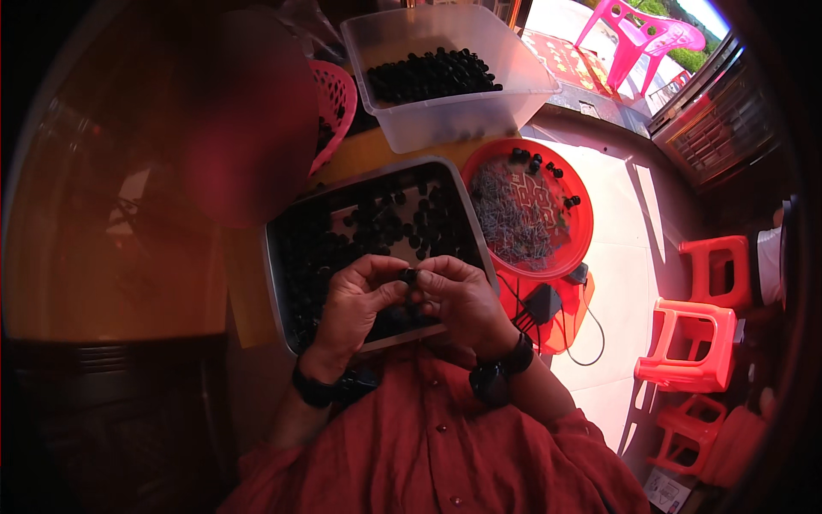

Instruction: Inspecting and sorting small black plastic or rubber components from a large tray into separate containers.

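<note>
My left hand and my right hand meet over the near part of a metal tray. Both are closed, thumbs and fingertips pinching a small black round piece between them. Fingers cover most of that piece, so its exact kind cannot be made out. Many similar black pieces lie loose in the tray. Right of the tray, a red round basin holds a heap of thin greyish pin-like parts and several black pieces near its far rim.
Behind the tray stands a translucent plastic bin with more black pieces. A pink basket is beside it, partly behind a blurred dark-pink shape. A black adapter with cables lies below the basin. Red stools stand at right.
</note>
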Available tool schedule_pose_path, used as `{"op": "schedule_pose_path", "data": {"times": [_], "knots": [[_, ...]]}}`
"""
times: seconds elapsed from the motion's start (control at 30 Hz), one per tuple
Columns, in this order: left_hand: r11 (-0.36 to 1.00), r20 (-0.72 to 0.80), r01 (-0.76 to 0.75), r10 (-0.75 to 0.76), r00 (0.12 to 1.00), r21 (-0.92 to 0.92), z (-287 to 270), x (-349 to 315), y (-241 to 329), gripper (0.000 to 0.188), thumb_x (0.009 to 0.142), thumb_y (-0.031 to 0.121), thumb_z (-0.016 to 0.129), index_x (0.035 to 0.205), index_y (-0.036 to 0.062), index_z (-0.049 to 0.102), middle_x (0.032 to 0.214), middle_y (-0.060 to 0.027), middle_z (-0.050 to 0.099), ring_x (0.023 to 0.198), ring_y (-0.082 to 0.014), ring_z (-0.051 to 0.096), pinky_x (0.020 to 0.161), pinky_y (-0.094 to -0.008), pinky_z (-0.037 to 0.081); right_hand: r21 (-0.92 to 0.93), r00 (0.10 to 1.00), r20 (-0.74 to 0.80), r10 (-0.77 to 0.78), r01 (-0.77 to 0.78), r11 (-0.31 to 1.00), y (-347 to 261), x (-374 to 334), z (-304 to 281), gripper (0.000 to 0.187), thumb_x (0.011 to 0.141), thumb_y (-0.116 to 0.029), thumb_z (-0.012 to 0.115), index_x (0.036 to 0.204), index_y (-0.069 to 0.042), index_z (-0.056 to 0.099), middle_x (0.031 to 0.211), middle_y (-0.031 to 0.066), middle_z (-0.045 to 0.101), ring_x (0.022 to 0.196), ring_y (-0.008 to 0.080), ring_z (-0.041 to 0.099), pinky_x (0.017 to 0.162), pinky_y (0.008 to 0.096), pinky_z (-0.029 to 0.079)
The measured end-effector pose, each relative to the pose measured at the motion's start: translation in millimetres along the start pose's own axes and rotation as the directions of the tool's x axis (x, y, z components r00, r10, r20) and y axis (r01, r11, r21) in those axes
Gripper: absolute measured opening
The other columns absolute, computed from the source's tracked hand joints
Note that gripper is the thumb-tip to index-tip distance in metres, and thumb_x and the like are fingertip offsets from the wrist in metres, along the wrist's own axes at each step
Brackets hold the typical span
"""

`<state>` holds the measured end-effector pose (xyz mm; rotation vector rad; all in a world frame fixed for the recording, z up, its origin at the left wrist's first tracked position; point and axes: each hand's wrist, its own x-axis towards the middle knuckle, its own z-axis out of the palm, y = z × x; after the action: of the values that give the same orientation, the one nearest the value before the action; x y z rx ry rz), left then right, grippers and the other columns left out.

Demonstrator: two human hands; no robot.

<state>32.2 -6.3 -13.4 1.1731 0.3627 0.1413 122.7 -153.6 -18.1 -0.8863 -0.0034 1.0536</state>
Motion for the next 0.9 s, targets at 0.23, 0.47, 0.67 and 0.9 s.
{"op": "schedule_pose_path", "data": {"times": [0.23,0.47,0.67,0.9], "knots": [[0.998,0.016,-0.056,0.056,0.998,-0.003,2,0,-1,0.018,0.084,-0.004,0.061,0.102,-0.0003,0.058,0.089,-0.0055,0.064,0.080,-0.0105,0.063,0.073,-0.0229,0.052,0.014,1.000,0.013,0.016,-0.016,1.000,-1,-1,1,0.012,0.087,-0.014,0.063,0.094,-0.006,0.058,0.084,0.0010,0.062,0.074,0.0092,0.061,0.063,0.0212,0.048],[0.990,-0.007,-0.124,0.125,0.992,0.061,6,-3,0,0.023,0.083,-0.005,0.061,0.105,0.0004,0.055,0.097,-0.0088,0.063,0.085,-0.0115,0.062,0.077,-0.0238,0.052,-0.075,0.999,0.035,0.017,-0.015,0.997,-5,-1,3,0.012,0.087,-0.015,0.063,0.093,-0.006,0.057,0.084,0.0005,0.061,0.077,0.0085,0.060,0.066,0.0218,0.047],[0.807,0.043,-0.263,0.284,0.958,0.529,5,-1,8,0.037,0.079,-0.009,0.062,0.114,-0.0001,0.054,0.106,-0.0097,0.062,0.095,-0.0153,0.063,0.079,-0.0252,0.052,-0.159,0.997,0.073,0.039,-0.027,0.987,-12,-1,1,0.011,0.088,-0.013,0.062,0.091,-0.004,0.057,0.084,0.0015,0.061,0.077,0.0084,0.059,0.068,0.0221,0.047],[0.630,0.170,-0.358,0.339,0.925,0.689,5,0,16,0.045,0.075,-0.013,0.061,0.117,0.0021,0.056,0.110,-0.0111,0.062,0.095,-0.0184,0.065,0.080,-0.0274,0.054,-0.182,0.998,0.068,0.020,-0.007,0.983,-7,1,-2,0.009,0.087,-0.010,0.062,0.090,-0.003,0.058,0.080,0.0020,0.061,0.072,0.0069,0.057,0.065,0.0203,0.046]]}}
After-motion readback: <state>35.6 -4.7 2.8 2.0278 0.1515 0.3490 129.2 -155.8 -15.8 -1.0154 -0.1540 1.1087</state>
